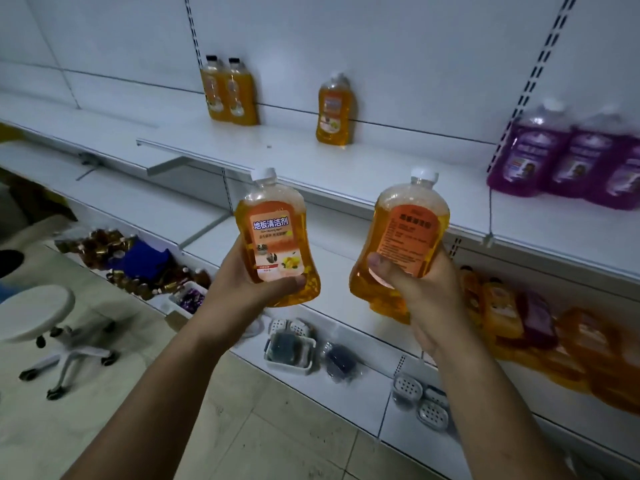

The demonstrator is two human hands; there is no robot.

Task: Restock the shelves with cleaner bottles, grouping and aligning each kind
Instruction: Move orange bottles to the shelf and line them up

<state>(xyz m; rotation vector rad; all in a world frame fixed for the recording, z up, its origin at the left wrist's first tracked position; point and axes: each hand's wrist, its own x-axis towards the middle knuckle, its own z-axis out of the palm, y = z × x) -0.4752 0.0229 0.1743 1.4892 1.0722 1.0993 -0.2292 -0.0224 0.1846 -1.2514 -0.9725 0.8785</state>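
1. Before the white upper shelf (pixel 381 157), two bottles are held roughly upright at about shelf height, probably so that each can be set down standing without a change of grip.
2. The left hand (pixel 242 278) is curled round the lower body of the left orange bottle (pixel 277 233), with the thumb across the front low down. Its front label faces the camera.
3. The right hand (pixel 419 289) wraps the right orange bottle (pixel 405 230) likewise, thumb pressed on the label. This one shows its back label, so it likely needs turning before alignment.
4. Both bottles are clear and flat-sided, filled with amber liquid that is foamy near the neck, and have white caps.
5. A lone matching bottle (pixel 334 112) stands at the shelf's back, the probable grouping spot. Black-capped orange bottles (pixel 228 91) stand to its left and purple bottles (pixel 571 157) well to its right.
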